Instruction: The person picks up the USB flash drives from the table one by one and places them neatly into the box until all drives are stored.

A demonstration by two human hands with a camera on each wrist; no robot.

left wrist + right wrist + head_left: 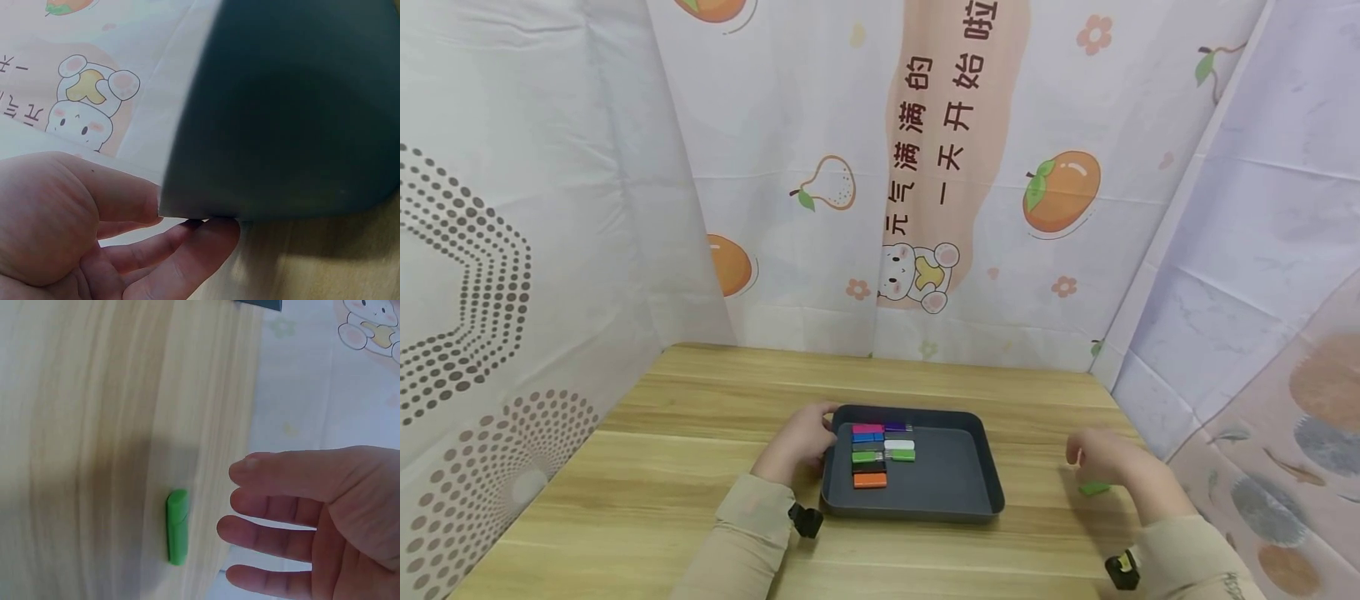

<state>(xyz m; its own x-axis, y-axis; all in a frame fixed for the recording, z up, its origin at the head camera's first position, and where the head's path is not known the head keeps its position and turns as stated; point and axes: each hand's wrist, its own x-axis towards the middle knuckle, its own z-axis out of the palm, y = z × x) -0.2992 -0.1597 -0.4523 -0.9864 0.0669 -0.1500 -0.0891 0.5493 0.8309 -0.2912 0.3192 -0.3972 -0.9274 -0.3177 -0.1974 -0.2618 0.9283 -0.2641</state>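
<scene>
A dark grey tray point(951, 471) lies on the table, with several small coloured sticks point(869, 481) in rows at its left side. Some show metal ends like USB flash drives. My left hand point(799, 437) is at the tray's left side; in the left wrist view its thumb and fingers pinch the tray's edge. Off to the right, my right hand point(1108, 460) hovers over a lone green capped stick point(178, 528) that lies on the wood. Its fingers are relaxed and apart from the stick, holding nothing, as the right wrist view shows.
The wooden table point(700, 417) ends at a printed curtain point(790, 250) behind, with more curtains on the left and right. Bare wood lies between the tray and the green stick.
</scene>
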